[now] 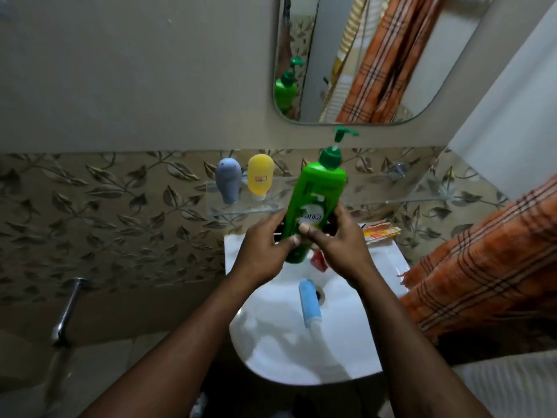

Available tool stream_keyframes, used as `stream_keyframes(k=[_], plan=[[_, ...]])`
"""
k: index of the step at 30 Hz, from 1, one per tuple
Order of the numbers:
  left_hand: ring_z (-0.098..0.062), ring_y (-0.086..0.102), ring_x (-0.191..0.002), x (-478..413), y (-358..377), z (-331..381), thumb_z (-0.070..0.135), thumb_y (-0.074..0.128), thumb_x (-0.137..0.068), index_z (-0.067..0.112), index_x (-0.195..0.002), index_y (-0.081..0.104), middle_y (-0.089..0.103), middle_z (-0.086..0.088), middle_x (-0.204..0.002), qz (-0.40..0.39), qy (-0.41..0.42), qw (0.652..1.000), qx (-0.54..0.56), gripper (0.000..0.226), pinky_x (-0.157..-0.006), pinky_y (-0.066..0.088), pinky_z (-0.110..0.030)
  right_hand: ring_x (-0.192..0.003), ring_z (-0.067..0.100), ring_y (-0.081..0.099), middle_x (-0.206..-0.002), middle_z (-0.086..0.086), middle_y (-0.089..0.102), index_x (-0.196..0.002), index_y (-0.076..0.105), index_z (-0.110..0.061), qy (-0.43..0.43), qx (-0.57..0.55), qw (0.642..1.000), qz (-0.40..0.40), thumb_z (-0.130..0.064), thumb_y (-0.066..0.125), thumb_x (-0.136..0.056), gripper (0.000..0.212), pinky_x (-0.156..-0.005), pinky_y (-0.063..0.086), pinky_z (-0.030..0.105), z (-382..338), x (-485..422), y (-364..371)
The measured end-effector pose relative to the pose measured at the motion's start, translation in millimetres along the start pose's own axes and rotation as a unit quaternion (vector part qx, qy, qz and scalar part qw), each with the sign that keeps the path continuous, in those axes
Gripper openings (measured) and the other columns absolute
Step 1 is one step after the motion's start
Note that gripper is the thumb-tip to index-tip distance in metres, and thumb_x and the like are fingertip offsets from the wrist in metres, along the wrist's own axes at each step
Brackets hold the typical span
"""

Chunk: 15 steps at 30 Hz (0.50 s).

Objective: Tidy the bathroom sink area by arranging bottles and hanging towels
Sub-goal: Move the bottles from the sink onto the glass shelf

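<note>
Gripping: left hand [262, 242] and right hand [334, 245], both curled round green pump bottle [316, 188].
Bottle: tilted, held above white sink [388, 257].
Basin: blue tube [309, 303] beside drain.
Glass shelf [241, 211]: grey bottle [228, 182], yellow bottle [260, 176].
Wall: leaf-patterned tiles [105, 206], mirror [331, 70] above.
Right: orange checked towel [482, 260].

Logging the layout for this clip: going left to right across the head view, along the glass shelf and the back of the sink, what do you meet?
Grey-blue bottle → yellow bottle → green pump bottle → orange packet → orange checked towel.
</note>
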State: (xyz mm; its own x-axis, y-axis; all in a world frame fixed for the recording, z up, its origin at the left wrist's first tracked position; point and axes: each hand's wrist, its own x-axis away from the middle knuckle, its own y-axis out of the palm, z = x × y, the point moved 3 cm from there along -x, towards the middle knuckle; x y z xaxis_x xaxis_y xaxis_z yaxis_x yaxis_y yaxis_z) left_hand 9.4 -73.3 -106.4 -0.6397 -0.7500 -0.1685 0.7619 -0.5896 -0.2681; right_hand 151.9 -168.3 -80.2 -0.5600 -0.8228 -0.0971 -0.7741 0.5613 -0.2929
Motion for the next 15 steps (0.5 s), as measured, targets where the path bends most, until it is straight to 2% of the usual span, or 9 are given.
stream_keyframes(k=[2,4,7,10,13,15], plan=[[-0.012,0.069,-0.107,-21,0,26,0.015,0.074,-0.090,0.034,-0.130,0.065,0.073,0.008,-0.116,0.028,0.048,0.998,-0.025,0.045,-0.093,0.060,-0.039,-0.109,0.014,0.072,-0.117,-0.005,0.075,-0.123,0.060,-0.040,-0.041,-0.022,0.999,0.010,-0.027,0.084,-0.080,0.051,-0.090,0.061,0.040,-27,-23,-13],[-0.013,0.067,-0.104,-39,0,45,0.015,0.074,-0.093,0.024,-0.131,0.068,0.071,0.004,-0.118,0.093,0.077,0.988,-0.092,0.040,-0.088,0.059,-0.034,-0.111,0.017,0.072,-0.118,-0.002,0.075,-0.122,0.059,-0.037,-0.053,-0.046,0.997,0.011,-0.020,0.085,-0.080,0.052,-0.093,0.062,0.045,-38,-49,-19],[-0.016,0.064,-0.100,-50,5,52,0.018,0.072,-0.095,0.020,-0.129,0.069,0.072,0.000,-0.118,0.176,0.049,0.964,-0.194,0.035,-0.077,0.047,-0.026,-0.112,0.016,0.072,-0.120,0.000,0.074,-0.128,0.057,-0.024,-0.056,-0.036,0.998,0.016,-0.008,0.083,-0.085,0.052,-0.096,0.060,0.052,-37,-83,-15],[-0.021,0.064,-0.092,-49,13,39,0.015,0.069,-0.093,0.018,-0.127,0.069,0.073,-0.004,-0.113,0.182,0.012,0.955,-0.233,0.034,-0.073,0.043,-0.028,-0.115,0.013,0.070,-0.123,-0.003,0.073,-0.135,0.055,-0.024,-0.056,-0.012,0.998,0.001,-0.015,0.083,-0.086,0.057,-0.101,0.057,0.052,-33,-105,-7],[-0.025,0.069,-0.101,-47,17,28,0.018,0.069,-0.093,0.016,-0.132,0.069,0.073,-0.005,-0.121,0.178,0.001,0.955,-0.237,0.039,-0.085,0.055,-0.034,-0.114,0.013,0.070,-0.122,-0.007,0.074,-0.133,0.055,-0.032,-0.068,0.010,0.997,-0.023,-0.032,0.084,-0.080,0.061,-0.097,0.059,0.054,-35,-118,-3],[-0.024,0.069,-0.105,-46,19,25,0.017,0.070,-0.094,0.014,-0.133,0.069,0.073,-0.005,-0.124,0.175,0.003,0.955,-0.239,0.039,-0.091,0.056,-0.036,-0.115,0.014,0.070,-0.123,-0.007,0.073,-0.134,0.055,-0.031,-0.074,0.016,0.996,-0.037,-0.032,0.083,-0.080,0.061,-0.096,0.059,0.054,-35,-121,-2]])
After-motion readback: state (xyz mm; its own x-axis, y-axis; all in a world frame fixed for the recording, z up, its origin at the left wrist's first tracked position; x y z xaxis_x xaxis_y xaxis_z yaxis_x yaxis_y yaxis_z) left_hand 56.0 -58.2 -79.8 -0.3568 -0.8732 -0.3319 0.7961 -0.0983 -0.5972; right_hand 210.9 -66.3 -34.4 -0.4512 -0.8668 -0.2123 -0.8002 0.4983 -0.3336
